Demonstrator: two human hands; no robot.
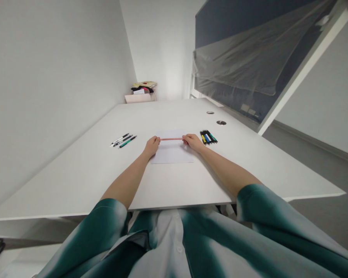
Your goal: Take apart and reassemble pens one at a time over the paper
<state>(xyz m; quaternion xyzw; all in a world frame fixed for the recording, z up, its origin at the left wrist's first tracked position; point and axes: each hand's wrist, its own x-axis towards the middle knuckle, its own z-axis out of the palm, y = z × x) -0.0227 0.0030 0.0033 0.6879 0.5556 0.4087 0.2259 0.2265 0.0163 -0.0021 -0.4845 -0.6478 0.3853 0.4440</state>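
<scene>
A thin, straight, pinkish-red strip [171, 139] runs level between my two hands; whether it is stiff or pulled taut I cannot tell. My left hand [152, 146] pinches its left end, and my right hand [193, 142] pinches the right end. Under it lies a white sheet of paper [171, 156], flat on the white table. Just right of my right hand, several pens [208, 137] with dark, blue, yellow and green parts lie side by side. Farther off to the left, several more pens [123, 140] in black, white and green rest at a slant.
The white table [84, 177] meets the wall along its left side. At its far end sits a pale pink box [137, 98] with stacked items. Two round metal fittings [221, 122] are set in the tabletop, and a plastic-draped dark panel [237, 65] rises at the right.
</scene>
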